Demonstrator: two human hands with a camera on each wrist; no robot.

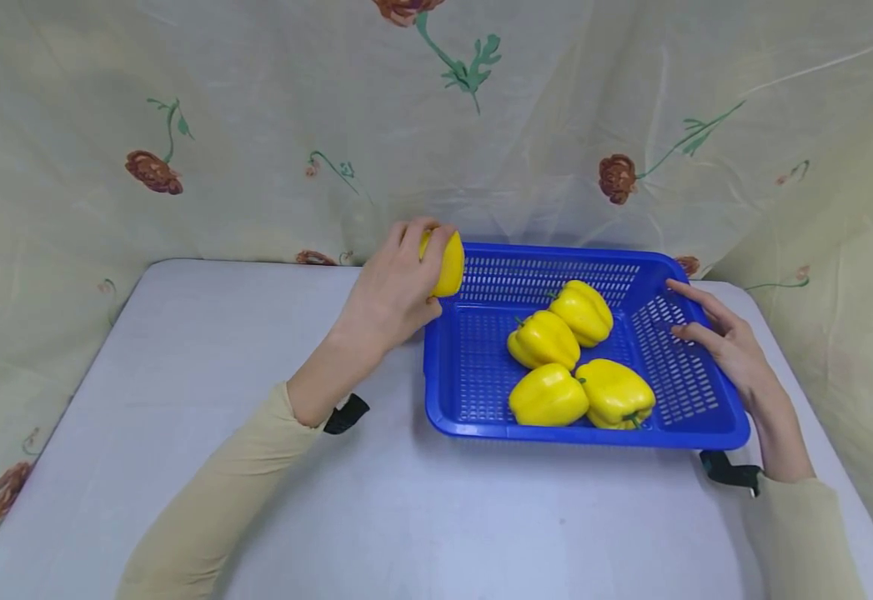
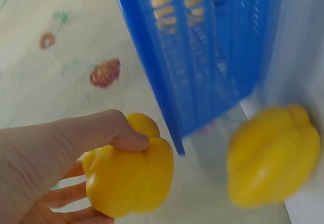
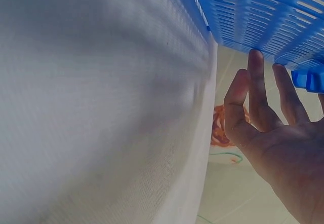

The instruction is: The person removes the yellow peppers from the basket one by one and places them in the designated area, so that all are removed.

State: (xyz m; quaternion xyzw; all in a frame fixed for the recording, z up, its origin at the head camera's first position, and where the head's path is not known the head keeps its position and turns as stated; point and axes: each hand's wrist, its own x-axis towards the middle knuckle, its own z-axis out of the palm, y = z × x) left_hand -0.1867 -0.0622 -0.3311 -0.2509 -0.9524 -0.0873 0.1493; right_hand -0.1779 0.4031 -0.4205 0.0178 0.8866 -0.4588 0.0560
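Note:
My left hand (image 1: 398,283) grips a yellow bell pepper (image 1: 449,265) beside the far left corner of a blue plastic basket (image 1: 579,432). In the left wrist view, the thumb lies across the held pepper (image 2: 131,181) and fingers show behind it. A second loose pepper (image 2: 273,155) is outside the basket there; the head view does not show it. Several yellow bell peppers (image 1: 544,340) lie inside the basket. On the basket's right side, my right hand (image 1: 736,350) holds the rim, with some fingers against the outer wall in the right wrist view.
The basket stands on a white-covered table (image 1: 481,517), toward its far right. A pale curtain (image 1: 256,100) printed with flowers hangs behind the table and at both sides. Black straps (image 1: 346,414) show at both wrists.

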